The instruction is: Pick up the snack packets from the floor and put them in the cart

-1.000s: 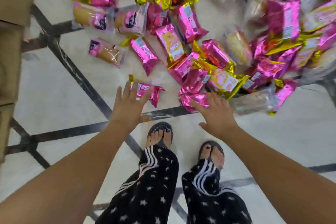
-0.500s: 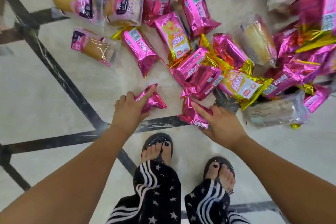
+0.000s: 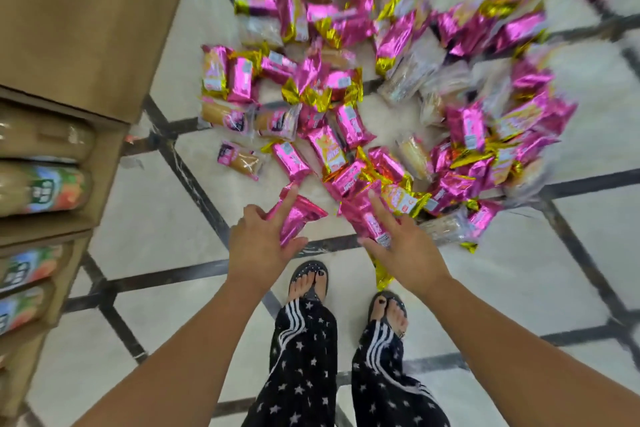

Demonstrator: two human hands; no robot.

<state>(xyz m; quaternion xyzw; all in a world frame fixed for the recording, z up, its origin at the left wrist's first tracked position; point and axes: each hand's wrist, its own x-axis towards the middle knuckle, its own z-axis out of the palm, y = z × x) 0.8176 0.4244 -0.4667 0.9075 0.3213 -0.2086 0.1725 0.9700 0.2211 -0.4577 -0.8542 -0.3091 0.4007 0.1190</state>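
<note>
Several pink and gold foil snack packets (image 3: 381,87) lie in a heap on the pale tiled floor, spreading from the middle to the upper right. My left hand (image 3: 256,243) holds one pink packet (image 3: 299,218) between thumb and fingers, lifted clear of the floor. My right hand (image 3: 405,246) grips another pink packet (image 3: 365,218), with a gold end hanging below the palm. Both hands hover above the near edge of the heap. No cart is in view.
Cardboard boxes (image 3: 79,28) stand at the left, with wrapped bottles (image 3: 41,187) stacked in open cartons below them. My sandalled feet (image 3: 311,281) stand just behind the hands. Dark lines cross the floor tiles (image 3: 173,218).
Both hands went from reaching open toward the heap to each holding a pink packet. The view has pulled back and up, and the boxes at the left have come into view.
</note>
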